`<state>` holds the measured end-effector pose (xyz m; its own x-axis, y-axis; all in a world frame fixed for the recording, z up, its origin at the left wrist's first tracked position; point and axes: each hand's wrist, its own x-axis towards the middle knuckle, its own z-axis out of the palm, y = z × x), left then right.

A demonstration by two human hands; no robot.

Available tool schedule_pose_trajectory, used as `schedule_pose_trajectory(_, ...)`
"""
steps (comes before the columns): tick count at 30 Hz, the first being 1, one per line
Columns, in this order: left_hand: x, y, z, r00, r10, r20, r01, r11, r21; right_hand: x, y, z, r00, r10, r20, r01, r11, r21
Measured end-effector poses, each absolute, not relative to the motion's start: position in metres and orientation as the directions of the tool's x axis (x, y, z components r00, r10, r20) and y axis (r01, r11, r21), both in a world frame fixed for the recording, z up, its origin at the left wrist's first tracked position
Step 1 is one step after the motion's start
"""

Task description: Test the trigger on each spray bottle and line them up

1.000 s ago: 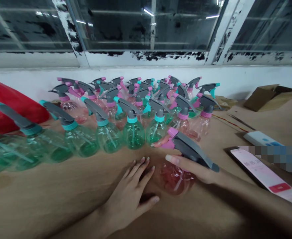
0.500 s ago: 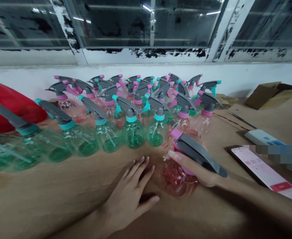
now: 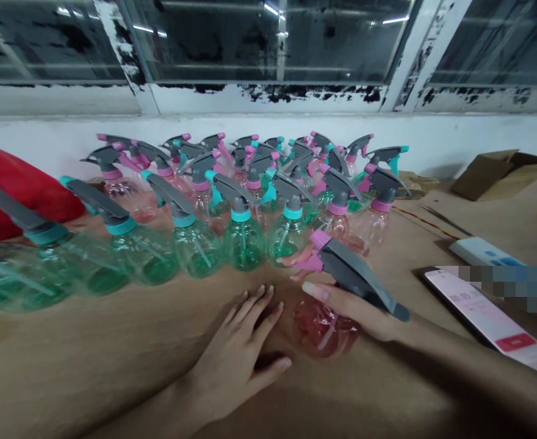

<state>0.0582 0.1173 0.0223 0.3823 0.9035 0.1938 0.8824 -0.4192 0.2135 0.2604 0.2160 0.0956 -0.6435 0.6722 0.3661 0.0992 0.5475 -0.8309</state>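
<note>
My right hand [image 3: 364,308] is around the neck of a pink spray bottle [image 3: 326,329], below its grey head. Its thumb is on the near side, and its fingers reach out past the pink trigger on the far side. The bottle's round, clear pink body is near the tabletop, with a straw showing inside. Flat on the table to its left lies my left hand [image 3: 241,353], fingers spread, holding nothing. Just beyond the hands stands a row of green spray bottles [image 3: 245,244] with turquoise collars.
More pink and green spray bottles [image 3: 254,174] crowd the back by the wall. At right lie a phone [image 3: 483,317], a white device [image 3: 483,251] with a wire, tweezers [image 3: 446,221] and a cardboard box [image 3: 492,177]. A red bag [image 3: 21,195] is at left.
My right hand's fingers have straightened and stretched leftward past the trigger, and the spray head has shifted slightly left. My left hand has stayed flat in almost the same place.
</note>
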Motion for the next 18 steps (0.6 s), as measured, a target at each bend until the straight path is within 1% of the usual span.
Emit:
schedule_pose_trajectory(3,0.0578,0.1174,0.0223,0.379,0.906,0.188,0.888,-0.414,0.201,0.2612,0.2169,0.0954,-0.655,0.672,0.347,0.113,0.541,-0.834)
schedule_pose_trajectory(8,0.0585,0.1185,0.0236,0.378,0.909,0.177,0.897,-0.407,0.173,0.2598,0.2169,0.0946,-0.657,0.664,0.358,0.074,0.529,-0.846)
schedule_pose_trajectory(14,0.0588,0.1181,0.0244,0.391,0.902,0.183,0.893,-0.420,0.163,0.2594,0.2168,0.0898,-0.626,0.686,0.371,0.069,0.522,-0.850)
schedule_pose_trajectory(18,0.0584,0.1182,0.0230,0.401,0.894,0.201,0.893,-0.430,0.129,0.2605,0.2167,0.0892,-0.652,0.684,0.326,0.072,0.484,-0.872)
